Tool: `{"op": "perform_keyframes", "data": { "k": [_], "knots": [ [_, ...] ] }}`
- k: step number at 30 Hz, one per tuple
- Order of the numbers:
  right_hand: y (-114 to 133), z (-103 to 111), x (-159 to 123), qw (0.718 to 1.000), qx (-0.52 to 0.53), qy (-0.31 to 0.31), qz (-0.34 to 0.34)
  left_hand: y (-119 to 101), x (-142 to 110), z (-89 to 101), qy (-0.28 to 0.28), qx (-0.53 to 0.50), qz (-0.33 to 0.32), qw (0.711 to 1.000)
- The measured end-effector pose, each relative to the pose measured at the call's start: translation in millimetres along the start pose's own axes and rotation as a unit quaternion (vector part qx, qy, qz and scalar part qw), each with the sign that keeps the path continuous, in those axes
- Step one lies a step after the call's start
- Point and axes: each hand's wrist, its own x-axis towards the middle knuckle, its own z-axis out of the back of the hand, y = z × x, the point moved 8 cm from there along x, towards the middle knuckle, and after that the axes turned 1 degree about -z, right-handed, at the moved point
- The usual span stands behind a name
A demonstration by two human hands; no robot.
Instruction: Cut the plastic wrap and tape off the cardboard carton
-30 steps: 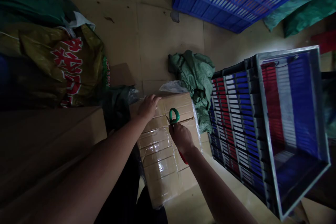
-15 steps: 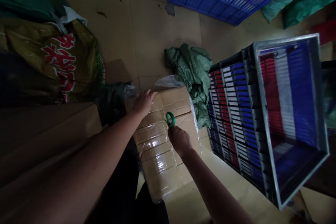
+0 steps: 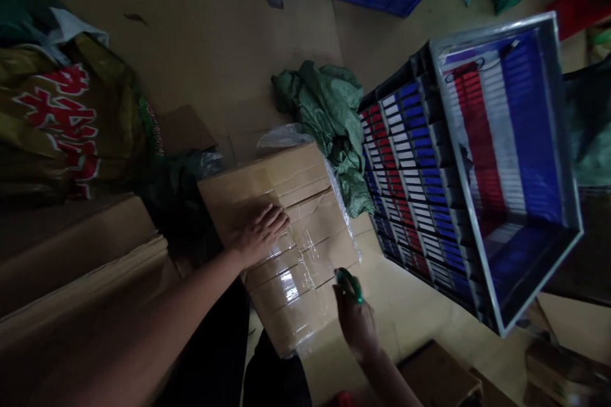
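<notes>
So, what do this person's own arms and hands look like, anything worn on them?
Both the left hand and right hand are gloveless. The forearms are bare, with no sleeve, watch or bracelet showing. The dim light hides finer detail.

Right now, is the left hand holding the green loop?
No, the left hand rests on the cardboard box, while the right hand holds the green loop.

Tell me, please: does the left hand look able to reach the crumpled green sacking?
Probably yes, with some stretch: the left hand rests on the taped carton, seemingly gripping nothing, and nothing tall appears between it and the green sacking beyond the far corner.
</notes>
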Motion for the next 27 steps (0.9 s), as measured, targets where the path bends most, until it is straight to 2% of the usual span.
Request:
{"op": "perform_keyframes", "data": {
  "k": [3,6,9,12,17,22,27],
  "knots": [
    [-11.8,34.9,32.1,0.989,0.010,-0.145,-0.040,-4.5,9.1,0.1,0.012,0.034,-0.008,0.999],
    [8.1,49.1,85.4,0.980,0.018,-0.182,-0.082,-5.1,14.3,5.2,0.011,0.081,0.005,0.997],
    [45.5,39.7,128.9,0.985,0.045,-0.142,-0.088,-7.9,13.9,8.6,0.015,0.102,0.014,0.995],
    [68.0,22.5,145.9,0.986,0.090,-0.087,-0.110,-7.5,10.9,7.7,0.033,0.114,0.009,0.993],
    [70.7,13.0,151.5,0.976,0.141,-0.037,-0.159,9.2,7.1,12.6,0.030,0.122,0.000,0.992],
    [70.8,15.3,161.4,0.970,0.156,0.006,-0.187,17.7,15.7,14.9,0.098,0.133,-0.032,0.986],
    [67.5,16.9,160.3,0.969,0.157,-0.009,-0.189,18.6,34.7,25.8,0.114,0.127,-0.050,0.984]
  ]
}}
